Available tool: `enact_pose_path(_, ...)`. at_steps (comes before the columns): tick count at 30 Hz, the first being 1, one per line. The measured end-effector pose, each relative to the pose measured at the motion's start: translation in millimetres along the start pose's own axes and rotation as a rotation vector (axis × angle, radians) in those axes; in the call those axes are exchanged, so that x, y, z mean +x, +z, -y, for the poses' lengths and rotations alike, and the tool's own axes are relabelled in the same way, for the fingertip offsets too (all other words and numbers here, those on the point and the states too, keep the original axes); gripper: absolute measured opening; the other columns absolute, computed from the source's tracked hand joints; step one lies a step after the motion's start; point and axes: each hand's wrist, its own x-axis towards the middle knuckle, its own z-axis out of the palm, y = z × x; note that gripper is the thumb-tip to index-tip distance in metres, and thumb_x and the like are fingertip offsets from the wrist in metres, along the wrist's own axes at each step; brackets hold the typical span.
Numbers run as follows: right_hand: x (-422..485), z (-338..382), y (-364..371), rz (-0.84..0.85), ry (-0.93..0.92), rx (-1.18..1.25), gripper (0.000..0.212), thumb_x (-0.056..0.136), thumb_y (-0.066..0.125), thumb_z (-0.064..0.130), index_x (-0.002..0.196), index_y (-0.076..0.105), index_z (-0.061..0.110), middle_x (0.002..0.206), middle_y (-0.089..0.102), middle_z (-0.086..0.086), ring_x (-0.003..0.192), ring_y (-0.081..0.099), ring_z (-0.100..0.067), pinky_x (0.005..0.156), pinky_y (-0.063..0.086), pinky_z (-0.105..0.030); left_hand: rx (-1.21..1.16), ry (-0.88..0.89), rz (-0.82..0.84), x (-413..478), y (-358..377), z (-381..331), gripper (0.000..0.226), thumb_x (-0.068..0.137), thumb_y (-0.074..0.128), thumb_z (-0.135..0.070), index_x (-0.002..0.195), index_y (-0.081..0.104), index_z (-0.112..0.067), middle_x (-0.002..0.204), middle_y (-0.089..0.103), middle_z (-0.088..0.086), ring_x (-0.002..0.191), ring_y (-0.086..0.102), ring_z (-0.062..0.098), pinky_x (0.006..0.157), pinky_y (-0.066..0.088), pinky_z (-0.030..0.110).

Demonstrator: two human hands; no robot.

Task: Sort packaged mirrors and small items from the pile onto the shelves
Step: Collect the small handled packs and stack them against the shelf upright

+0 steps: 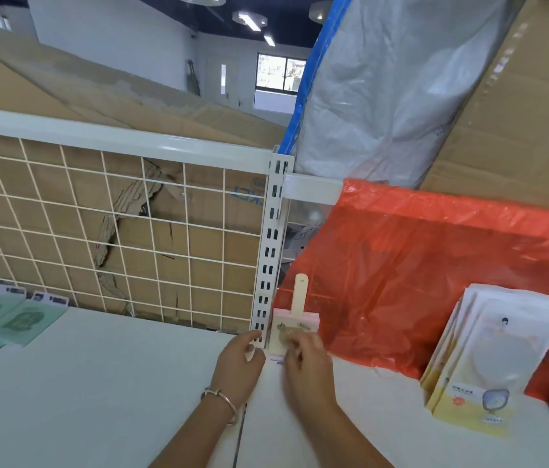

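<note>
Lower centre: mirror pack [295,327] upright on shelf [97,383] beside slotted post [268,265] | right hand [305,364] fingers gripping pack front | left hand [241,356] fingers curled at pack edge, hold cannot be told

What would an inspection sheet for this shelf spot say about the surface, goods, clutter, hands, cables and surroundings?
Surface: white shelf, with a seam between two boards.
Job's things: pink pack with a beige handle, upright at the slotted post; mirror packs stacked and leaning at the right; green packs lying at the left.
Clutter: red plastic bag behind the mirror packs.
Hands: right hand grips the pink pack; left hand, bracelet on its wrist, is beside it, grip unclear.
Cables: nothing seen.
Surroundings: wire grid as back panel; cardboard boxes behind and above.
</note>
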Motion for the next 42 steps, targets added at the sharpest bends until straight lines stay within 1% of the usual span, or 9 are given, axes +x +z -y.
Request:
enact_pose_path(5, -10, 34, 16, 0.206, -0.069, 0.027, 0.024, 0.090, 0.049, 0.019, 0.104, 0.067, 0.026, 0.099, 0.050, 0.019, 0.099, 0.052, -0.007, 0.097, 0.040, -0.035, 0.071, -0.051, -0.059, -16, -39, 9, 0.036, 0.090, 0.053, -0.008, 0.125, 0.057, -0.014, 0.126, 0.059, 0.002, 0.099, 0.054, 0.011, 0.090, 0.039, 0.017)
enact_pose_path(8, -17, 58, 36, 0.340, -0.167, 0.017, 0.030, 0.092, 0.045, 0.025, 0.116, 0.063, 0.028, 0.110, 0.051, 0.016, 0.111, 0.051, -0.007, 0.100, 0.034, -0.033, 0.100, -0.106, -0.140, -31, -76, 19, 0.037, 0.091, 0.052, -0.010, 0.128, 0.055, -0.014, 0.131, 0.055, 0.003, 0.108, 0.055, 0.015, 0.093, 0.037, 0.018)
enact_pose_path(11, -24, 84, 59, 0.466, -0.265, -0.050, 0.034, 0.096, 0.044, 0.022, 0.127, 0.057, 0.028, 0.123, 0.050, 0.010, 0.116, 0.048, -0.007, 0.092, 0.023, -0.027, 0.169, -0.181, -0.237, -47, -119, 33, 0.039, 0.090, 0.052, -0.009, 0.128, 0.055, -0.014, 0.134, 0.054, 0.005, 0.114, 0.055, 0.019, 0.093, 0.038, 0.018)
enact_pose_path(17, -55, 150, 113, 0.563, -0.344, -0.083, 0.037, 0.096, 0.045, 0.023, 0.132, 0.053, 0.028, 0.124, 0.050, 0.007, 0.119, 0.046, -0.009, 0.086, 0.015, -0.024, 0.269, -0.287, -0.331, -89, -212, 68, 0.041, 0.088, 0.052, -0.006, 0.128, 0.055, -0.012, 0.135, 0.053, 0.007, 0.113, 0.056, 0.022, 0.095, 0.036, 0.019)
enact_pose_path(22, -72, 210, 156, 0.583, -0.420, -0.190, 0.038, 0.098, 0.041, 0.026, 0.135, 0.050, 0.031, 0.131, 0.048, 0.006, 0.124, 0.042, -0.013, 0.087, 0.020, -0.029, 0.259, -0.300, -0.369, -99, -285, 99, 0.039, 0.088, 0.052, -0.005, 0.127, 0.056, -0.011, 0.134, 0.054, 0.006, 0.113, 0.056, 0.021, 0.092, 0.035, 0.015)
enact_pose_path(25, -80, 249, 183, 0.568, -0.428, -0.246, 0.039, 0.098, 0.039, 0.027, 0.136, 0.048, 0.031, 0.133, 0.048, 0.003, 0.126, 0.040, -0.016, 0.094, 0.025, -0.033, 0.275, -0.288, -0.343, -101, -326, 116, 0.040, 0.089, 0.051, -0.007, 0.128, 0.054, -0.012, 0.133, 0.054, 0.006, 0.114, 0.055, 0.021, 0.095, 0.036, 0.019)
enact_pose_path(31, -90, 308, 226, 0.481, -0.399, -0.259, 0.040, 0.099, 0.038, 0.025, 0.138, 0.046, 0.029, 0.134, 0.046, 0.001, 0.127, 0.038, -0.019, 0.093, 0.025, -0.035, 0.344, -0.245, -0.262, -89, -402, 144, 0.040, 0.090, 0.051, -0.009, 0.130, 0.053, -0.013, 0.133, 0.054, 0.005, 0.116, 0.054, 0.021, 0.097, 0.036, 0.021)
enact_pose_path(37, -90, 326, 245, 0.462, -0.380, -0.333, 0.041, 0.098, 0.038, 0.020, 0.137, 0.047, 0.029, 0.132, 0.048, 0.001, 0.125, 0.039, -0.020, 0.081, 0.021, -0.032, 0.368, -0.221, -0.194, -71, -429, 159, 0.038, 0.090, 0.051, -0.010, 0.127, 0.055, -0.013, 0.131, 0.055, 0.004, 0.115, 0.054, 0.020, 0.097, 0.035, 0.020)
enact_pose_path(42, -80, 326, 256, 0.522, -0.432, -0.394, 0.042, 0.099, 0.037, 0.017, 0.137, 0.048, 0.028, 0.133, 0.047, 0.001, 0.126, 0.037, -0.022, 0.084, 0.022, -0.032, 0.351, -0.228, -0.183, -52, -428, 174, 0.036, 0.089, 0.051, -0.008, 0.124, 0.057, -0.011, 0.130, 0.056, 0.005, 0.117, 0.054, 0.019, 0.098, 0.036, 0.021)
